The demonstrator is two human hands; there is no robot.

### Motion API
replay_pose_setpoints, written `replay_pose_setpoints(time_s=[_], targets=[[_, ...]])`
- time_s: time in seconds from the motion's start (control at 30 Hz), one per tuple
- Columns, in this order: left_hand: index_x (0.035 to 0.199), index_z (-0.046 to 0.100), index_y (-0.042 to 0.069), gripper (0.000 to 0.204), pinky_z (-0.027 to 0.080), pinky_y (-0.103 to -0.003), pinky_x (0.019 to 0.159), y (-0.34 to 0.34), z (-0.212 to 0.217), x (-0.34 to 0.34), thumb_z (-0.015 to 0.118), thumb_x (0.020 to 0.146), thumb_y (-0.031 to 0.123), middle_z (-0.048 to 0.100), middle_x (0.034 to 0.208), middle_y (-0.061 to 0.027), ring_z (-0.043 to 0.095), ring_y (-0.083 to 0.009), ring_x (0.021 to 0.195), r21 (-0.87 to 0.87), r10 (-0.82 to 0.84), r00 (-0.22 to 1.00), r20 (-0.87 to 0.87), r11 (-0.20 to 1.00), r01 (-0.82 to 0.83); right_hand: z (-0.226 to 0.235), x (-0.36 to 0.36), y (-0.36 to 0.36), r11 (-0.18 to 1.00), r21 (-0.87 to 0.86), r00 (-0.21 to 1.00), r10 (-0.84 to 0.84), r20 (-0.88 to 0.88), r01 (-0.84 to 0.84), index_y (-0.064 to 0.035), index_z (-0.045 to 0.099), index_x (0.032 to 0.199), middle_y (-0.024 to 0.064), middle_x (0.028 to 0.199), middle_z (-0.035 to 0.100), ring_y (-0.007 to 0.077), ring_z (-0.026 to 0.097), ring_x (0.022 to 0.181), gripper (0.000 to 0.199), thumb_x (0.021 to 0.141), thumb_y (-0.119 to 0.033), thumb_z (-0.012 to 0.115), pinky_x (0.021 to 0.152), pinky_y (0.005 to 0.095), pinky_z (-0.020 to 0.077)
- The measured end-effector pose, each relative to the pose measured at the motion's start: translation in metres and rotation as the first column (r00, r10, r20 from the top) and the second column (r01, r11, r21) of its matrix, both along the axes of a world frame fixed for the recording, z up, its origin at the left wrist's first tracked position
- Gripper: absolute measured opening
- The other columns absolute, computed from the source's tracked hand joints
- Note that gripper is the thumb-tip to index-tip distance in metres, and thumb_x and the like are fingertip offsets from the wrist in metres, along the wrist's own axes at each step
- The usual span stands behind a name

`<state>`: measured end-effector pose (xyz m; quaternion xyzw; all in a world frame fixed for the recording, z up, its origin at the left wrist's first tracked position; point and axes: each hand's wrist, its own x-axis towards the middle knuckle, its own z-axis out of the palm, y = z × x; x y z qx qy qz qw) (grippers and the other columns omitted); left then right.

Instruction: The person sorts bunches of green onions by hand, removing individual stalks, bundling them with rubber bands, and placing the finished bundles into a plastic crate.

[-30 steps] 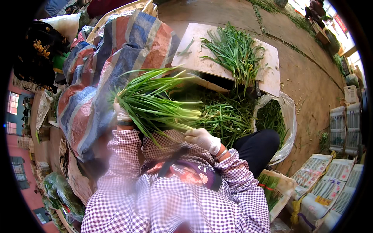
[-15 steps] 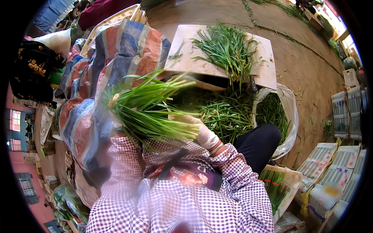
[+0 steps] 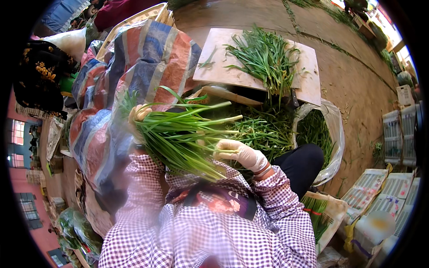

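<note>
Here's the left hand [image 3: 139,117] in a thin, pale glove, fingers wrapped firmly around the leafy end of a green bunch [image 3: 178,136]. And what a bunch: long, flat, glossy blades, narrowing to pale, slim stalks that fan out to the right, held in front of the body above the lap.

Over at those stalk ends, the right hand [image 3: 246,156], gloved too, fingers curled into a narrow loop right by the lower stalks; whether they pinch any, I cannot tell. Checked sleeves [image 3: 286,201] behind both hands, 2 thin bands at the right wrist.

Beyond, a flat, pale table [image 3: 214,58] with squared corners carries pile number 2 [image 3: 268,62], darker and tangled, stalks hanging over the near edge beside a dark handle [image 3: 293,99]. Below it, a loose, stringy heap of leaves [image 3: 261,134], and just right of that a crinkled, see-through bag [image 3: 336,149] stuffed with more greens.

On the left, a creased, shiny sheet [image 3: 143,67] in blue, red and white stripes. Lower right, slender greens [image 3: 317,214] bound by a red band.
</note>
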<state>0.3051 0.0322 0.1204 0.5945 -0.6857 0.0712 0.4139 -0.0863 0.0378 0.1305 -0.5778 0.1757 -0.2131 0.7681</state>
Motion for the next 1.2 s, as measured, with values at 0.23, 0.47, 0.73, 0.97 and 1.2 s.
replay_pose_setpoints(time_s=[0.23,0.47,0.73,0.97,1.2], targets=[[0.104,0.059,0.012,0.027,0.047,-0.037,0.085,-0.001,-0.025,0.014,0.065,0.078,0.016,0.063,0.1,-0.0042,0.061,-0.0238,0.09,0.094,-0.036,0.977,-0.21,0.994,0.057,-0.007,-0.034,-0.003,0.978,0.209,0.999,-0.011,0.035,0.004,-0.002,0.064,0.099,0.0026,0.096,0.063,0.0129,0.057,0.09,0.023,0.093,-0.024,0.064,0.084,0.0286,0.0459],[0.086,0.051,0.014,0.011,0.042,-0.031,0.084,0.0,0.016,-0.029,0.059,0.086,0.022,0.053,0.088,0.0005,0.054,-0.0154,0.081,-0.198,-0.354,0.199,-0.914,0.816,0.543,0.01,-0.033,0.0,0.959,0.281,0.988,-0.075,0.138,0.034,-0.0015,0.062,0.1,0.0058,0.089,0.063,0.0147,0.058,0.078,0.028,0.093,-0.028,0.064,0.074,0.0284,0.0471],[0.068,0.04,0.016,0.03,0.039,-0.028,0.073,-0.002,0.039,-0.044,0.052,0.094,0.025,0.041,0.073,0.0031,0.044,-0.0089,0.071,-0.633,-0.199,-0.666,-0.719,0.584,0.509,0.016,-0.04,-0.003,0.954,0.276,0.988,-0.141,0.064,0.118,-0.0033,0.058,0.089,0.0039,0.074,0.06,0.0098,0.051,0.063,0.02,0.096,-0.022,0.06,0.058,0.023,0.0412],[0.066,0.04,0.011,0.032,0.04,-0.027,0.069,0.003,0.041,-0.071,0.052,0.095,0.022,0.039,0.069,-0.0009,0.043,-0.0126,0.069,-0.618,-0.147,-0.667,-0.731,0.557,0.555,0.039,0.008,0.001,0.955,0.181,0.958,-0.198,-0.207,0.237,-0.0022,0.066,0.098,0.0003,0.077,0.062,0.0056,0.052,0.065,0.016,0.095,-0.017,0.06,0.06,0.0197,0.0422],[0.067,0.044,0.009,0.031,0.036,-0.025,0.065,0.0,0.041,-0.065,0.051,0.093,0.024,0.039,0.068,-0.0002,0.037,-0.0129,0.066,-0.441,-0.159,-0.471,-0.868,0.681,0.584,0.066,0.006,0.004,0.942,0.29,0.91,-0.263,0.32,0.17,0.001,0.066,0.091,0.0046,0.07,0.065,0.0069,0.05,0.051,0.013,0.093,-0.012,0.064,0.045,0.0208,0.0393]])
